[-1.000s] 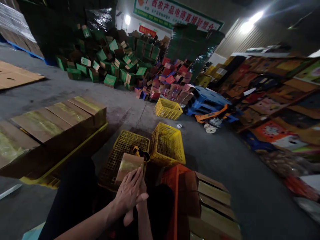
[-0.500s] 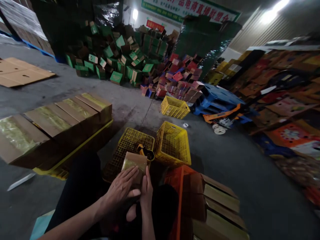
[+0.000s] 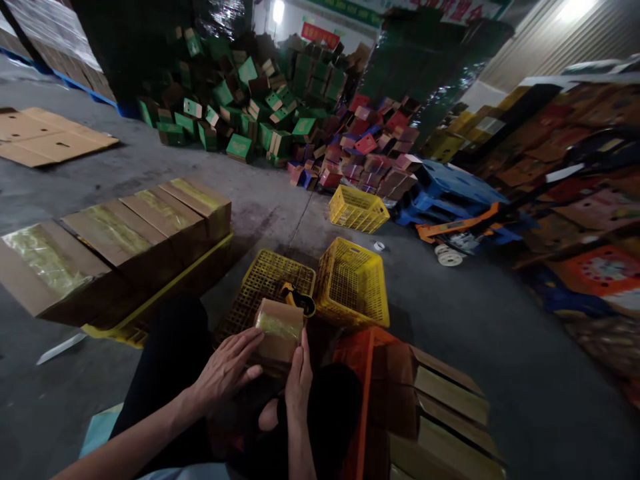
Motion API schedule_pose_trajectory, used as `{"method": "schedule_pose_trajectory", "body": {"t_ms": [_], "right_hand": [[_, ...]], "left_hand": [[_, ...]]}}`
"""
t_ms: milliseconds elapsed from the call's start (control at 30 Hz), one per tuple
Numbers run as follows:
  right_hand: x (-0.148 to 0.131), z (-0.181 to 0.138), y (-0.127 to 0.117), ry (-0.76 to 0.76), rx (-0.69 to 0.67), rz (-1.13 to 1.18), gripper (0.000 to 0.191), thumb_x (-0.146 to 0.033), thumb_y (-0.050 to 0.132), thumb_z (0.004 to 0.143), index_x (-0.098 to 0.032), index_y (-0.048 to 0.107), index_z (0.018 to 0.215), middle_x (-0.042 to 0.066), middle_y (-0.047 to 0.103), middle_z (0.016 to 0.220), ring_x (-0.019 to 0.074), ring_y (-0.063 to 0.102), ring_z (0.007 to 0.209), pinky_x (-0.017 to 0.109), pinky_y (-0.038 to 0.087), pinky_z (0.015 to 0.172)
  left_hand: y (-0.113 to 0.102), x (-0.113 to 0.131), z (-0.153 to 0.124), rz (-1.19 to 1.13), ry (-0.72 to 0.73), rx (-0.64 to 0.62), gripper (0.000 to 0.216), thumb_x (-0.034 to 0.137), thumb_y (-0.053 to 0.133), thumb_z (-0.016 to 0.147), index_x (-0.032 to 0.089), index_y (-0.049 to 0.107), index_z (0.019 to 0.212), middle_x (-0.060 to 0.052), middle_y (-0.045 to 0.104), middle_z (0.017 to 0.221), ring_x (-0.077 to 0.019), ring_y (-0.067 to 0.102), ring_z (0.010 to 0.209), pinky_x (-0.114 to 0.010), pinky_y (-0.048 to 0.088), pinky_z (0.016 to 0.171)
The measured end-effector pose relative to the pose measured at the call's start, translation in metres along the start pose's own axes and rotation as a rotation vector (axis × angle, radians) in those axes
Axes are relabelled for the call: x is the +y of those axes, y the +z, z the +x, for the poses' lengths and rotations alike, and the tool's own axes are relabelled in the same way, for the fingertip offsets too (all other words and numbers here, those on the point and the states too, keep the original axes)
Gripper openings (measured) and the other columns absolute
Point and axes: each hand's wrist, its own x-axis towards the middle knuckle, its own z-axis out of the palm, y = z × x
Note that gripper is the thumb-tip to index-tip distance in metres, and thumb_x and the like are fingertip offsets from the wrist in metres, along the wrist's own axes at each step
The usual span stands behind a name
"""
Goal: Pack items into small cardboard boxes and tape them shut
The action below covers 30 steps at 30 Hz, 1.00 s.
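Note:
A small cardboard box point(image 3: 281, 337) with yellowish tape over its top sits between my hands, on or just above an upturned yellow crate point(image 3: 255, 283). My left hand point(image 3: 227, 367) holds the box from the left, fingertips at its taped edge. Along the box's right side lie the fingers of my right hand point(image 3: 299, 373); together the two hands grip it. Just behind the box, a tape dispenser point(image 3: 299, 298) with an orange-yellow body rests on the crate. The box's underside is hidden.
Taped cartons point(image 3: 125, 230) stand in a row on a yellow crate at left. At right, an orange crate point(image 3: 364, 400) holds more cartons. Another yellow crate point(image 3: 377, 287) stands ahead. Farther off are heaped green boxes point(image 3: 240, 147), blue pallets point(image 3: 450, 183) and an orange pallet jack point(image 3: 460, 227).
My left hand has slid off the box's taped top to its left edge, uncovering the tape. The right hand stays on the right side. The whole view has shifted slightly.

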Motion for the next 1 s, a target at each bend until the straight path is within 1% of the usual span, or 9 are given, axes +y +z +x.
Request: {"method": "schedule_pose_trajectory", "body": {"t_ms": [167,300,433,500,567,700,767,833,1000], "right_hand": [[0.000,-0.002,0.003,0.005,-0.004,-0.040,0.058,-0.050,0.035,0.105,-0.020,0.043,0.154,0.007,0.040,0.160,0.0211,0.038,0.148,0.040,0.033,0.121],[0.001,-0.003,0.006,-0.006,0.007,-0.071,0.060,-0.052,0.033,0.105,-0.018,0.044,0.153,0.008,0.042,0.159,0.0216,0.038,0.148,0.040,0.033,0.121],[0.001,-0.003,0.006,-0.034,0.024,-0.118,0.058,-0.050,0.033,0.105,-0.019,0.046,0.153,0.008,0.046,0.156,0.0220,0.042,0.146,0.040,0.036,0.119],[0.002,-0.003,0.006,-0.087,0.049,-0.183,0.056,-0.048,0.033,0.106,-0.019,0.046,0.152,0.009,0.048,0.155,0.0227,0.045,0.144,0.041,0.039,0.117],[0.002,-0.003,0.003,-0.195,0.072,-0.289,0.054,-0.045,0.034,0.106,-0.019,0.048,0.151,0.011,0.046,0.156,0.0241,0.045,0.144,0.044,0.040,0.117],[0.002,-0.002,-0.007,-0.415,0.072,-0.506,0.050,-0.043,0.040,0.106,-0.018,0.052,0.148,0.012,0.045,0.157,0.0284,0.037,0.148,0.052,0.038,0.118],[0.002,-0.004,-0.013,-0.465,0.050,-0.560,0.048,-0.041,0.042,0.106,-0.020,0.053,0.147,0.011,0.048,0.155,0.0296,0.036,0.148,0.054,0.040,0.117],[0.001,-0.008,-0.015,-0.498,0.021,-0.587,0.046,-0.038,0.043,0.105,-0.022,0.053,0.147,0.011,0.052,0.151,0.0299,0.040,0.145,0.053,0.043,0.114],[-0.011,-0.011,-0.005,-0.514,-0.022,-0.635,0.046,-0.035,0.044,0.105,-0.027,0.050,0.149,0.012,0.054,0.145,0.0300,0.048,0.133,0.054,0.047,0.109]], "left_hand": [[0.000,-0.004,-0.006,0.000,0.036,-0.010,0.064,0.048,0.048,0.103,0.023,0.029,0.160,-0.012,0.047,0.155,-0.0271,0.044,0.144,-0.042,0.046,0.114],[0.000,-0.008,-0.013,-0.044,0.019,-0.037,0.065,0.046,0.047,0.104,0.023,0.025,0.161,-0.011,0.042,0.159,-0.0258,0.041,0.146,-0.042,0.044,0.116],[0.002,-0.008,-0.014,-0.098,0.009,-0.047,0.061,0.043,0.046,0.105,0.025,0.028,0.160,-0.010,0.042,0.159,-0.0252,0.041,0.147,-0.040,0.045,0.115],[0.005,-0.007,-0.013,-0.093,-0.011,-0.036,0.059,0.043,0.045,0.105,0.026,0.029,0.160,-0.010,0.044,0.158,-0.0247,0.042,0.146,-0.038,0.046,0.113],[0.010,-0.007,-0.013,-0.058,-0.022,-0.008,0.059,0.043,0.044,0.105,0.026,0.030,0.160,-0.009,0.046,0.157,-0.0244,0.043,0.145,-0.037,0.047,0.112],[0.021,-0.007,-0.013,0.021,-0.001,0.062,0.060,0.046,0.043,0.105,0.025,0.030,0.160,-0.010,0.049,0.154,-0.0253,0.043,0.145,-0.039,0.047,0.113],[0.025,-0.005,-0.010,0.040,-0.002,0.068,0.062,0.048,0.045,0.104,0.025,0.031,0.160,-0.011,0.051,0.152,-0.0263,0.043,0.145,-0.040,0.046,0.114],[0.027,-0.002,-0.005,0.051,-0.021,0.064,0.062,0.052,0.047,0.102,0.026,0.035,0.158,-0.012,0.053,0.148,-0.0282,0.044,0.143,-0.043,0.046,0.113],[0.026,0.004,0.012,0.086,-0.081,0.051,0.065,0.064,0.049,0.097,0.033,0.043,0.154,-0.012,0.055,0.137,-0.0311,0.051,0.128,-0.050,0.046,0.108]]}}
